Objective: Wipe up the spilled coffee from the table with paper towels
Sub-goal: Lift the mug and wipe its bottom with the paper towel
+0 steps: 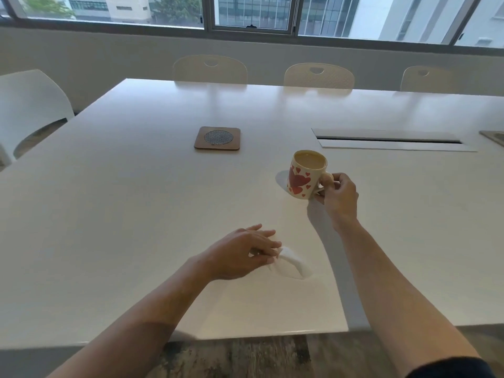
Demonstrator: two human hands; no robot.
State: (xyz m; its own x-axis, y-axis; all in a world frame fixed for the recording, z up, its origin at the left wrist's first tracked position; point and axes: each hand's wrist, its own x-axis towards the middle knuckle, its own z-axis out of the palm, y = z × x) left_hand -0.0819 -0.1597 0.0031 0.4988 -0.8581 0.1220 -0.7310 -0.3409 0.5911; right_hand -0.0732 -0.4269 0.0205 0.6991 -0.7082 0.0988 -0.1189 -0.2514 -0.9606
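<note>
head view: the left hand (246, 251) lies low over the white table (136, 214), fingers mostly extended, its thumb and fingertips pinching one end of a crumpled white paper towel (290, 264) that rests on the surface just right of the hand; the right hand (339, 193) curls its fingers around the handle of a cream mug (305, 174) printed with red hearts, upright and holding pale coffee; a brown square coaster (217, 138) lies beyond, well apart from the mug; white chairs (210, 69) line the far edge.
</note>
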